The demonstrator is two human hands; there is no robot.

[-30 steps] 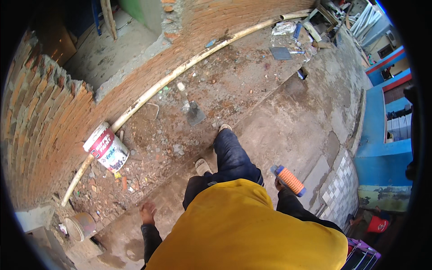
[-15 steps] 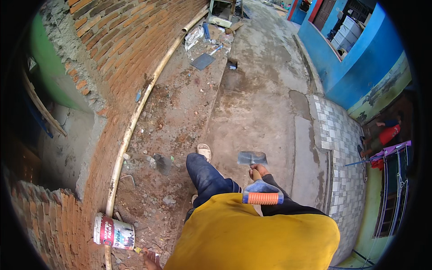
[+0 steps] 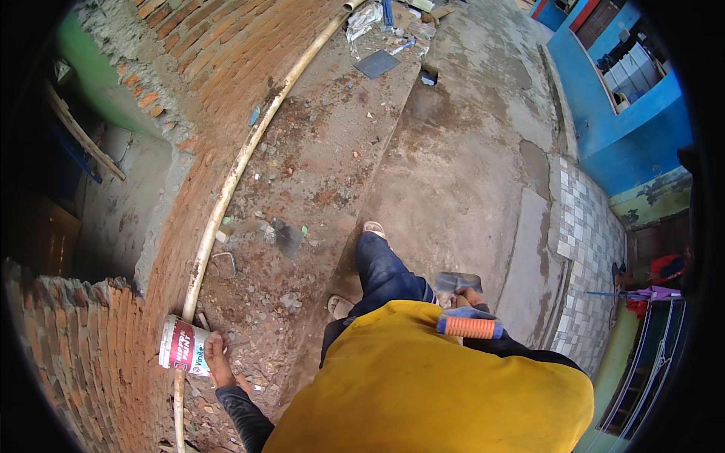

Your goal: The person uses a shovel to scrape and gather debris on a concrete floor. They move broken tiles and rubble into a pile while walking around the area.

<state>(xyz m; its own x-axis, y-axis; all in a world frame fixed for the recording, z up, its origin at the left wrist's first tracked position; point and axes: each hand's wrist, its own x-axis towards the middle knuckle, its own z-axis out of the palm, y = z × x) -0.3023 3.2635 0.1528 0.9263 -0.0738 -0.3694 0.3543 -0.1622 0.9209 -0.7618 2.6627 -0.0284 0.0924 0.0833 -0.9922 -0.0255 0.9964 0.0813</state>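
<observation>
At the lower left a white paint bucket [image 3: 183, 347] with a red label lies against the long pale pipe. My left hand [image 3: 218, 362] is at the bucket's right end, fingers bent against it and partly covering it. My right hand [image 3: 470, 297], in front of my right side, is closed around the shaft of a shovel. The shovel's grey metal blade [image 3: 456, 282] shows just beyond the fingers. Its blue handle with a ribbed orange grip [image 3: 470, 327] rests close to my yellow shirt [image 3: 423, 377]. Most of the shaft is hidden.
The pipe [image 3: 242, 155] runs along a rough brick wall [image 3: 226, 45] on the left. Rubble covers the dirt strip [image 3: 325, 143] beside it. A small hole [image 3: 429, 76] opens in the concrete lane. At right are tiled paving [image 3: 581, 226], a drying rack [image 3: 649, 362] and a person in red [image 3: 664, 268].
My left hand has reached up from the lower edge to the bucket. The view has shifted, and the scene sits further up and right. My right hand still holds the shovel.
</observation>
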